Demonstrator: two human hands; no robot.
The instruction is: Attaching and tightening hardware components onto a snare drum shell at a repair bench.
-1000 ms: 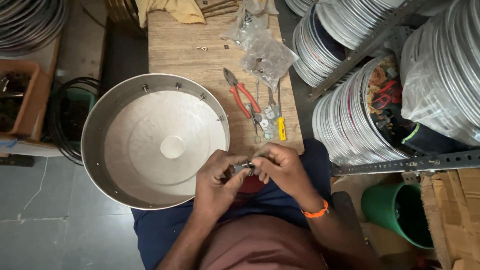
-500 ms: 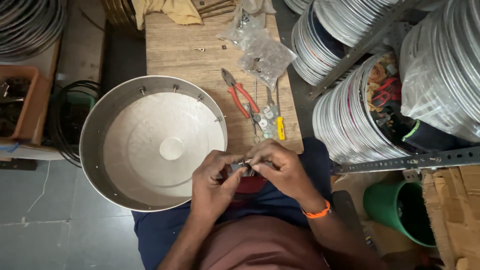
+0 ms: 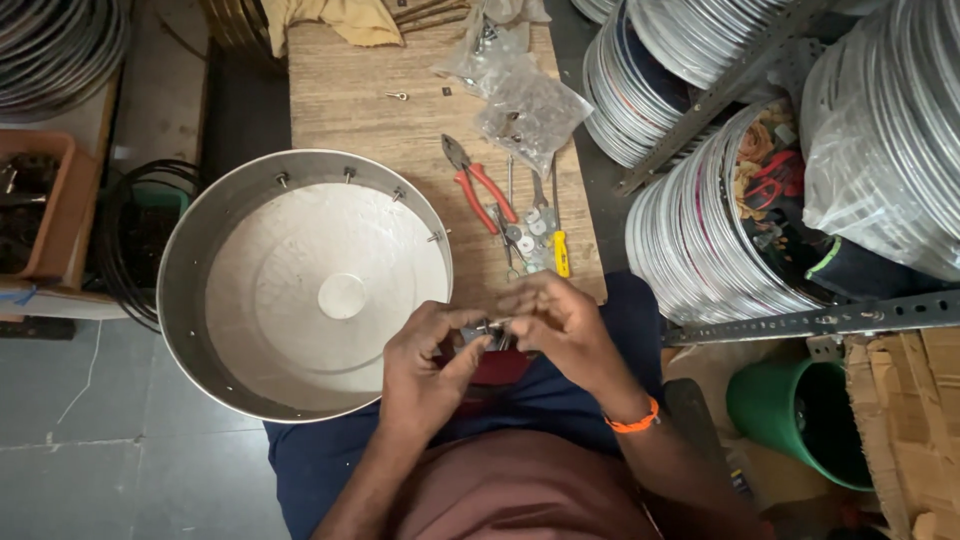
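The hands meet just below the middle of the frame, over the person's lap. The left hand (image 3: 425, 365) and the right hand (image 3: 560, 325) are both curled nearly shut, fingertips pinched from either side on a small metal part (image 3: 487, 330) held between them; the part is too small to tell its exact shape. An orange band (image 3: 634, 420) sits on the right wrist.

Just left of the hands, a big round metal pan (image 3: 190, 290) rests tilted, partly on the near edge of the wooden bench (image 3: 350, 110) and partly over the floor, with small bolts sticking through its rim. The left hand overlaps the pan's lower right rim.

Just above the right hand, on the bench, lie red-handled pliers (image 3: 480, 185), a yellow-handled screwdriver (image 3: 560, 250) and a scatter of washers (image 3: 528, 230). Farther up the bench are clear plastic bags of small hardware (image 3: 530, 115) and, at the top edge, a yellow cloth (image 3: 340, 20).

At the right of the frame, stacks of round metal rims (image 3: 700, 240) lean against a slotted metal rack (image 3: 830, 320). A green bucket (image 3: 800, 415) stands at lower right beside cardboard (image 3: 910, 430). At the left edge sit coiled black cable (image 3: 125, 250) and a brown tray (image 3: 60, 200).
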